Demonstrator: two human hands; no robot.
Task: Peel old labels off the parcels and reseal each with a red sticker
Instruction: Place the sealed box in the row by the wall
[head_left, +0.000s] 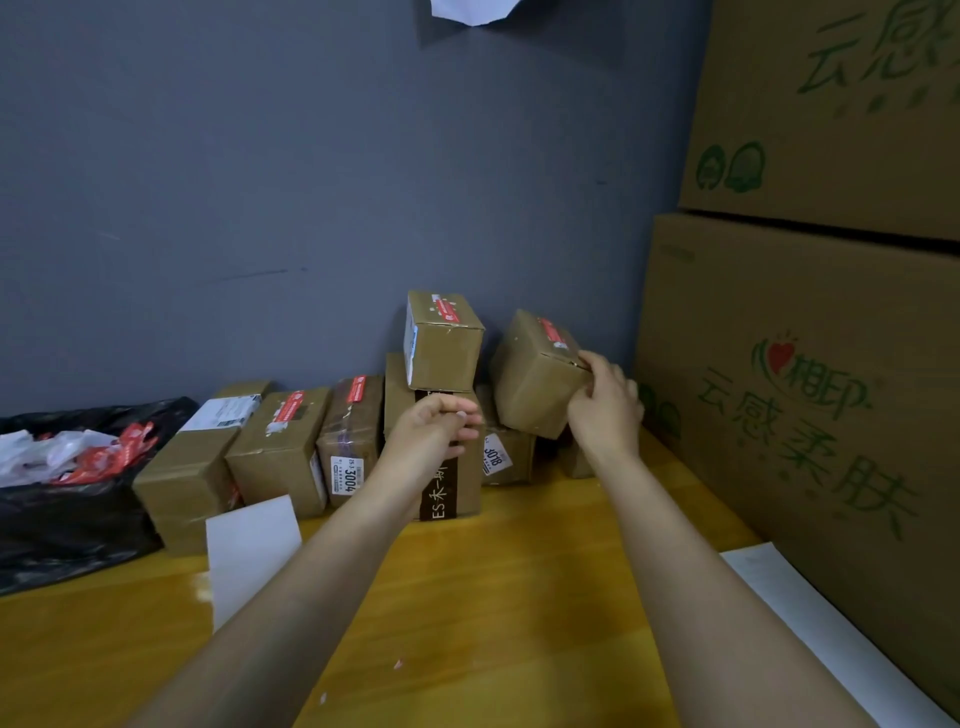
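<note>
Now the right hand (605, 400) grasps the near right corner of a tilted parcel (535, 374), held above the low boxes at the far right of the wooden table (519, 597). A red sticker (551, 332) lies across its top. The left hand (436, 421) is curled in front of the stacked parcels (441, 364); whether it pinches anything cannot be told. A black bag (67, 519) sits far left.

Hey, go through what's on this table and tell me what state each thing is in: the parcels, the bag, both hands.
Tilted parcel: closed, red sticker on.
Right hand: grips that parcel.
Top parcel: closed, red sticker on, stacked upright.
Left hand: fingers curled, nothing seen inside.
Black bag: open, scraps inside.
</note>
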